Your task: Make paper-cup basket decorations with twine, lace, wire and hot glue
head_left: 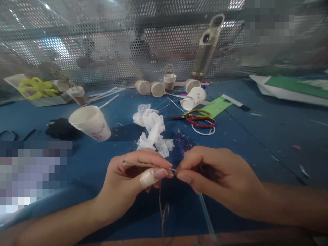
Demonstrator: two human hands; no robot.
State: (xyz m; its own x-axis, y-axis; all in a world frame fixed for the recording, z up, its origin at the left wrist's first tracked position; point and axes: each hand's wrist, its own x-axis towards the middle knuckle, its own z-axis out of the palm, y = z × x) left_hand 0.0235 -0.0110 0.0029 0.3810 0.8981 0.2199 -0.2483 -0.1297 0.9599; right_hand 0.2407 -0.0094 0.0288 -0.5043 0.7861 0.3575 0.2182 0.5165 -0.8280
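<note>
My left hand [133, 177] pinches a thin stick wrapped in brown twine [139, 164], with a bandage round the thumb. A loose end of twine [162, 212] hangs down from it. My right hand [212, 177] meets it fingertip to fingertip, pinched on a thin wire or needle tip [173, 169] at the stick's end; a clear thin strip [206, 215] runs down below that hand. Both hands hover over the blue table [256, 143], just in front of crumpled white paper [152, 130] and a small purple object [182, 140].
A white paper cup [91, 123] lies tilted at left. Several small cups [157, 89] stand at the back by a perforated metal screen [102, 51]. Scissors [192, 114], red and white rings [202, 123], a green sheet [216, 106], yellow scissors [36, 87] and a bottle [207, 48] are around.
</note>
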